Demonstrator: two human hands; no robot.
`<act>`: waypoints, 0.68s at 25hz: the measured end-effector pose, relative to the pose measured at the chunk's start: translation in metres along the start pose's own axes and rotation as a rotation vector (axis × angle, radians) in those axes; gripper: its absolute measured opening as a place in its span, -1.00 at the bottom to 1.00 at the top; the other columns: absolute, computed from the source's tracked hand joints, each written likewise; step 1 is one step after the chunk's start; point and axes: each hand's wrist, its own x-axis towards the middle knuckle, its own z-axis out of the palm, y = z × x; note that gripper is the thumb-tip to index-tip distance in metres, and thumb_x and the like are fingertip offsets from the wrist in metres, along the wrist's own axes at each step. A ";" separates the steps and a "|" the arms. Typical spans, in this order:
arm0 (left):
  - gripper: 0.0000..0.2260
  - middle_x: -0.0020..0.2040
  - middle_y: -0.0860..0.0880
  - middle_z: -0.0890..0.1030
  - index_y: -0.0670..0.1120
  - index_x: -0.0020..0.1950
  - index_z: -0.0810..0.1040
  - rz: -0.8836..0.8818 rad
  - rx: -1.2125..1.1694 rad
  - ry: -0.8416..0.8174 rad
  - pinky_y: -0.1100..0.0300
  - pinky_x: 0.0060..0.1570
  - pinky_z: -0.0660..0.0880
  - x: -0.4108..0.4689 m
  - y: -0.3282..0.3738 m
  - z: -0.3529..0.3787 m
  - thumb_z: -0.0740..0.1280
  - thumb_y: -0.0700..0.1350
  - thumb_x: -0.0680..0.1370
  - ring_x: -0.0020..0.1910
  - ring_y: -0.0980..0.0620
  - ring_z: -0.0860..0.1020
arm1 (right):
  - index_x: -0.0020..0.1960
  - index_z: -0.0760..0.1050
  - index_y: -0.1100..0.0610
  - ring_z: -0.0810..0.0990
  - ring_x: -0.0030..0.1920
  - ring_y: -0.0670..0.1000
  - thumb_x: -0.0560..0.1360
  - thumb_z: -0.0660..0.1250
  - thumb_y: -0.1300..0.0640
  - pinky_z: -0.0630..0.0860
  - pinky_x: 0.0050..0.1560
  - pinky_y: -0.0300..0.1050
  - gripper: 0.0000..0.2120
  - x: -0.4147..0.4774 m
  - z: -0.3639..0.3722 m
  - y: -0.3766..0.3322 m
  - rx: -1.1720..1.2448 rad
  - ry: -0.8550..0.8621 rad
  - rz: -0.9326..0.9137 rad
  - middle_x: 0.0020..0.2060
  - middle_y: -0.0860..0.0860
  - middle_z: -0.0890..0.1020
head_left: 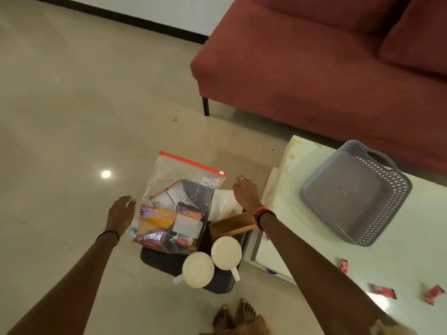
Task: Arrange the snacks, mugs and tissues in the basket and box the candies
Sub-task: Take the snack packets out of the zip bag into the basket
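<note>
A clear zip bag (179,189) with a red seal, full of snack packets, stands in a dark basket (157,259) on the floor. Two white mugs (198,269) (226,252) sit upside down in the same basket. Behind them is a wooden tissue box (232,226) with white tissue (222,201) sticking up. My left hand (121,213) is against the bag's left edge, its fingers hidden. My right hand (246,192) hovers by the bag's upper right corner, fingers loosely bent, holding nothing. Red candies (384,290) (343,266) (434,294) lie on the white table (314,226).
An empty grey perforated basket (399,189) with handles stands on the table at the right. A red sofa (314,68) stands behind the table. The tiled floor (72,117) stretches to the left. My bare feet (232,317) are just below the dark basket.
</note>
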 end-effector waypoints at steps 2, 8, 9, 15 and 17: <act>-0.58 -0.09 -0.30 0.57 -0.28 -0.15 0.48 -0.058 -0.027 0.008 -0.01 0.01 0.36 0.018 -0.010 0.021 0.07 0.02 0.62 -0.09 -0.23 0.48 | 0.24 0.40 0.40 0.53 0.18 0.25 0.56 0.12 0.26 0.47 0.14 0.01 -0.69 0.029 0.016 0.010 -0.028 0.008 -0.009 0.17 0.29 0.57; -0.57 -0.35 -0.16 0.58 -0.20 -0.30 0.53 -0.132 -0.266 -0.033 0.15 -0.23 0.46 0.033 -0.026 0.055 0.29 0.16 0.50 -0.39 -0.07 0.51 | 0.29 0.43 0.27 0.50 -0.10 0.02 0.55 0.25 0.14 0.40 -0.09 -0.15 -0.65 0.074 0.054 0.019 0.112 -0.055 0.024 -0.04 0.09 0.56; -0.63 -0.31 -0.18 0.59 -0.21 -0.25 0.56 -0.116 -0.285 -0.009 0.12 -0.21 0.47 0.034 -0.028 0.058 0.32 0.10 0.50 -0.35 -0.07 0.51 | 0.24 0.46 0.25 0.51 -0.11 0.01 0.54 0.28 0.15 0.44 -0.08 -0.14 -0.68 0.078 0.057 0.018 0.175 -0.068 0.031 -0.07 0.06 0.55; -0.63 -0.41 -0.18 0.44 -0.33 -0.35 0.44 -0.088 -0.257 0.188 0.15 -0.32 0.31 0.025 -0.019 0.048 0.35 -0.06 0.49 -0.36 -0.06 0.35 | -0.34 0.45 0.07 0.55 -0.18 0.04 0.46 0.39 0.28 0.59 0.02 0.02 -0.74 0.075 0.059 -0.001 0.376 -0.094 0.022 -0.24 0.10 0.55; -0.65 -0.42 -0.17 0.42 -0.31 -0.35 0.42 -0.101 -0.268 0.239 0.20 -0.39 0.27 0.011 -0.012 0.034 0.33 -0.07 0.51 -0.39 -0.06 0.34 | -0.29 0.49 0.12 0.61 -0.13 0.12 0.46 0.39 0.31 0.60 0.10 0.13 -0.81 0.062 0.050 -0.011 0.414 -0.133 0.029 -0.21 0.14 0.58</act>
